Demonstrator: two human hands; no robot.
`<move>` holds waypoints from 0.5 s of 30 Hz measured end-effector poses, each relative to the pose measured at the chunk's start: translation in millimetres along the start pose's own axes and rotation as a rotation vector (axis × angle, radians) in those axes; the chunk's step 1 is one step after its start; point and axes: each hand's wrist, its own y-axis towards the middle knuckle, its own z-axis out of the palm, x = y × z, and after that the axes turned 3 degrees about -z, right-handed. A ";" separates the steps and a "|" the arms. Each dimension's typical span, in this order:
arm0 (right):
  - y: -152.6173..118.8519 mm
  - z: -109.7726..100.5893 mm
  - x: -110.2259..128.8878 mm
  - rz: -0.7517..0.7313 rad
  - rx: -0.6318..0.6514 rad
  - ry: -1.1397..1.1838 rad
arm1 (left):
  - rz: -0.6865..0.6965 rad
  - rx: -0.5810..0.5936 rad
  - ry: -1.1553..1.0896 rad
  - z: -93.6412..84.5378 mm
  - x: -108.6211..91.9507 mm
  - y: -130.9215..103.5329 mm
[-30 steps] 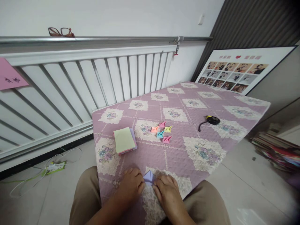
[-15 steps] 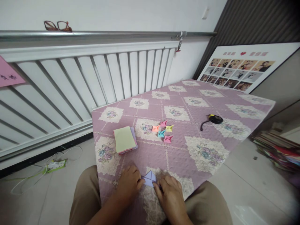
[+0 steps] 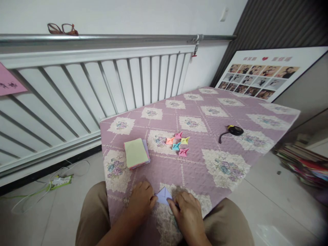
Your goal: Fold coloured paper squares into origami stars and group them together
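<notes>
A small folded lavender paper (image 3: 163, 196), with a triangular top, lies near the table's front edge between my hands. My left hand (image 3: 142, 198) pinches its left corner. At the right side, my right hand (image 3: 186, 209) grips the paper, its thumb on the lower right part. Behind them sits a stack of square coloured paper (image 3: 136, 152), pale yellow-green on top. To the right of the stack are several small folded paper pieces, among them a blue one (image 3: 176, 146), a yellow one (image 3: 185, 140) and a pink one (image 3: 183, 152).
The table has a purple floral cloth (image 3: 164, 167). A black tape measure (image 3: 235, 130) with a strap lies at the right. Beyond the table stand a white radiator (image 3: 133, 78) and a photo board (image 3: 258, 73). A power strip (image 3: 61, 181) is on the floor at left.
The right part of the lavender paper looks different: its right flap now slopes down in one plain face under my right thumb. Both hands stay nearly in place.
</notes>
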 end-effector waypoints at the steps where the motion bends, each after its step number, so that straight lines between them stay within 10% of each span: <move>1: -0.2 0.2 -0.3 0.000 0.006 -0.002 | 0.000 -0.008 0.000 1.4 0.6 -0.9; 15: -1.6 -0.9 -0.9 0.017 0.029 -0.004 | 0.678 -0.041 0.283 -11.9 4.1 0.5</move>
